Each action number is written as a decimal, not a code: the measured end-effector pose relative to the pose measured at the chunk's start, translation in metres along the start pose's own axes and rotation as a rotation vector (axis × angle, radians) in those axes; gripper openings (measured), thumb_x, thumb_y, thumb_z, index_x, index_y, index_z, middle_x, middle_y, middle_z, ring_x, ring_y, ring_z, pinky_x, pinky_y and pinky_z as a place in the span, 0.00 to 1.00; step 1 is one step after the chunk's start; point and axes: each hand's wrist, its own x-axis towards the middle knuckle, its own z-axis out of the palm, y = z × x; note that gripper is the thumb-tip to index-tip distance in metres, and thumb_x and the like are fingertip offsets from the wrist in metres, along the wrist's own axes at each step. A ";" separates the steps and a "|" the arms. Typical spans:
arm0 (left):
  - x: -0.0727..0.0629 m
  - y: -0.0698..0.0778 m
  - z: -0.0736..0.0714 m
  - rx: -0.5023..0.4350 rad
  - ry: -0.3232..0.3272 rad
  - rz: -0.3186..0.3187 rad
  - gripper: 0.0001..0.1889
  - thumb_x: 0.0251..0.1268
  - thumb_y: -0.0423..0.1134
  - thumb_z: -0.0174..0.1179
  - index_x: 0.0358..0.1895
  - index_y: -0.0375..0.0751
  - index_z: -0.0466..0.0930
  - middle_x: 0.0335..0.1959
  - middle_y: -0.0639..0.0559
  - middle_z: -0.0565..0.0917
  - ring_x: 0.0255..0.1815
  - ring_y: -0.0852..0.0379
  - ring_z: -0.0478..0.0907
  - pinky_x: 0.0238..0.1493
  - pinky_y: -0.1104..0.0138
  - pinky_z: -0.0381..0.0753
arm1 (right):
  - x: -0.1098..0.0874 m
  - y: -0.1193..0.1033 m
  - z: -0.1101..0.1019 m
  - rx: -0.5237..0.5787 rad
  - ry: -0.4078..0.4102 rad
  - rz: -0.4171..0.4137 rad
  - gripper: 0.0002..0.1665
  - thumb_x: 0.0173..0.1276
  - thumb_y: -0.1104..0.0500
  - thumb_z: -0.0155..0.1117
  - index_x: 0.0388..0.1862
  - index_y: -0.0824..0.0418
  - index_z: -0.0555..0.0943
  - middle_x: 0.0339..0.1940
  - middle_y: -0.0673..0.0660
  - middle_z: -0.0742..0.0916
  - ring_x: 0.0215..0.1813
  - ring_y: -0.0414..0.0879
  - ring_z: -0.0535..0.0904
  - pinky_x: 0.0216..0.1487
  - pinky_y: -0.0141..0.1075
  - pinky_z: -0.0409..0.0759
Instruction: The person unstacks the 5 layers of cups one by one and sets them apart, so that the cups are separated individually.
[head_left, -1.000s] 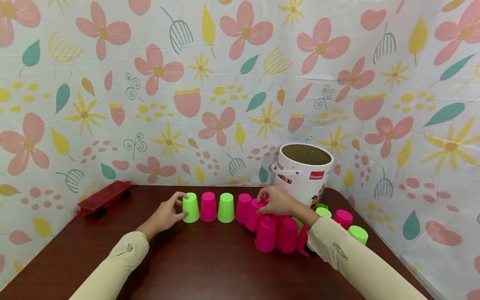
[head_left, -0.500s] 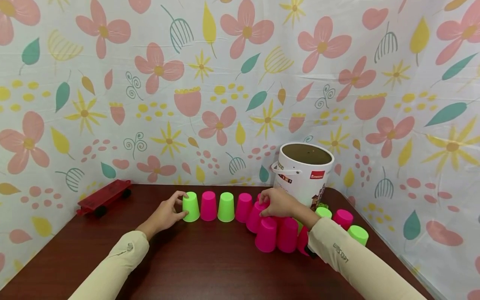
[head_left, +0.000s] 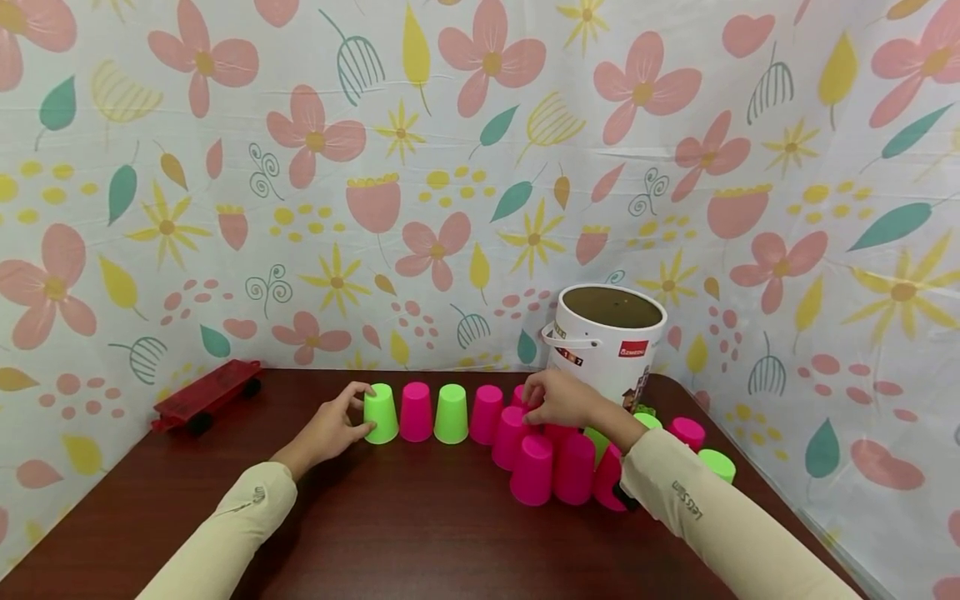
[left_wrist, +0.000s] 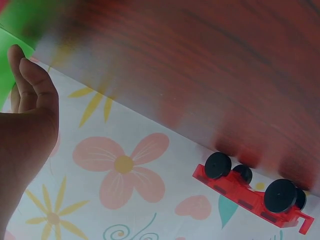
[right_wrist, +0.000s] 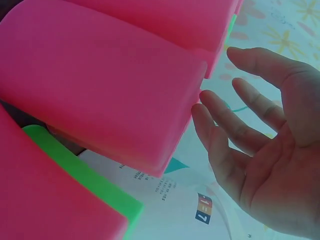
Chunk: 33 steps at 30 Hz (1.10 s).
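Far left in a row of upturned plastic cups stands a green cup point(head_left: 382, 421), with my left hand point(head_left: 327, 432) holding its left side between thumb and finger. Beside it come a pink cup point(head_left: 416, 414), another green cup point(head_left: 451, 415) and a second pink cup point(head_left: 486, 417). My right hand point(head_left: 564, 400) hovers by the top of a nearer pink cup point(head_left: 508, 440). In the right wrist view its fingers point(right_wrist: 247, 102) are spread and loosely bent, just apart from a pink cup point(right_wrist: 110, 85). In the left wrist view the thumb is hard to tell.
In front and to the right stand more pink cups point(head_left: 531, 475), and further right several pink and green cups point(head_left: 716, 465) lie beyond the sleeve. A white bucket point(head_left: 600, 358) stands behind. A red toy wagon point(head_left: 210, 396) sits at the table's back left.
My right hand has let go of the pink cup and shifted slightly up and right. That cup has come down a little to stand upright. The left hand stays put.
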 end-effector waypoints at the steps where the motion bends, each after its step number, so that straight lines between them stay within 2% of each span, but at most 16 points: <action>1: 0.000 0.000 0.000 -0.001 0.002 -0.003 0.26 0.62 0.30 0.68 0.58 0.48 0.65 0.47 0.36 0.82 0.20 0.51 0.80 0.26 0.65 0.78 | 0.001 -0.001 0.000 0.000 0.002 -0.006 0.11 0.58 0.59 0.76 0.37 0.61 0.83 0.29 0.49 0.84 0.33 0.42 0.78 0.35 0.36 0.78; 6: -0.001 0.000 0.000 -0.006 -0.003 -0.015 0.26 0.62 0.30 0.67 0.58 0.49 0.65 0.47 0.36 0.82 0.19 0.51 0.80 0.26 0.64 0.78 | 0.005 -0.002 -0.001 -0.038 0.022 -0.025 0.13 0.59 0.59 0.75 0.41 0.62 0.84 0.36 0.53 0.86 0.37 0.43 0.77 0.38 0.37 0.78; 11: -0.001 0.000 0.000 -0.007 -0.009 -0.007 0.26 0.62 0.30 0.67 0.58 0.48 0.65 0.48 0.36 0.82 0.20 0.51 0.80 0.25 0.64 0.78 | 0.015 0.008 -0.007 -0.115 0.038 -0.020 0.14 0.58 0.65 0.71 0.45 0.64 0.85 0.37 0.57 0.87 0.35 0.44 0.75 0.37 0.37 0.76; 17: 0.000 -0.001 -0.001 -0.006 -0.007 -0.002 0.26 0.62 0.30 0.68 0.58 0.49 0.65 0.47 0.37 0.82 0.20 0.52 0.80 0.26 0.64 0.78 | 0.030 0.023 -0.012 -0.086 -0.033 0.003 0.18 0.58 0.68 0.71 0.50 0.66 0.84 0.40 0.58 0.87 0.37 0.45 0.78 0.39 0.37 0.78; 22: 0.001 0.000 0.000 -0.003 -0.010 0.003 0.26 0.62 0.30 0.68 0.58 0.49 0.65 0.47 0.37 0.82 0.20 0.51 0.80 0.26 0.65 0.78 | 0.035 0.029 -0.009 -0.048 -0.081 0.005 0.15 0.59 0.68 0.71 0.47 0.65 0.86 0.37 0.57 0.88 0.37 0.44 0.79 0.39 0.35 0.80; 28: 0.000 0.001 -0.001 -0.005 -0.002 -0.002 0.26 0.62 0.30 0.68 0.58 0.48 0.65 0.47 0.38 0.82 0.20 0.51 0.80 0.26 0.65 0.78 | 0.039 0.033 -0.003 -0.107 -0.047 -0.011 0.13 0.56 0.65 0.76 0.42 0.60 0.88 0.34 0.51 0.88 0.36 0.42 0.79 0.39 0.35 0.79; 33: 0.001 0.001 -0.001 -0.006 -0.009 0.004 0.26 0.62 0.30 0.68 0.58 0.48 0.65 0.47 0.38 0.82 0.20 0.51 0.80 0.25 0.65 0.78 | 0.040 0.035 -0.003 -0.078 -0.029 0.001 0.11 0.56 0.63 0.77 0.40 0.61 0.88 0.34 0.51 0.87 0.35 0.43 0.79 0.38 0.35 0.79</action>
